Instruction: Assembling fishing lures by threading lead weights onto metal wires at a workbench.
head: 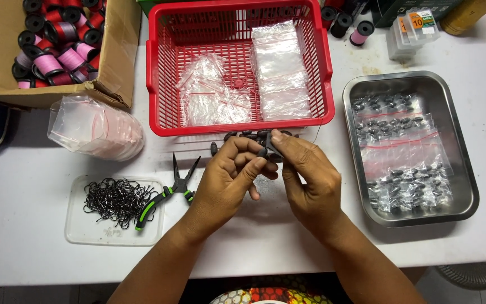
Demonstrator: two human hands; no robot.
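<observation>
My left hand [229,177] and my right hand [307,174] meet over the white table, just below the red basket [155,79]. Both pinch a small dark oval sinker [265,150] between their fingertips; a thin line runs from it toward the right. Several more dark sinkers [237,135] lie loose on the table behind my fingers. Pliers with green and black handles [167,191] rest just left of my left hand, jaws apart.
A clear lid holds a heap of dark hooks [113,200] at the left. A steel tray [462,169] with bagged sinkers sits right. The basket holds clear zip bags [279,67]. A cardboard box [119,50] of pink thread spools stands top left, a stack of bags [93,126] beneath.
</observation>
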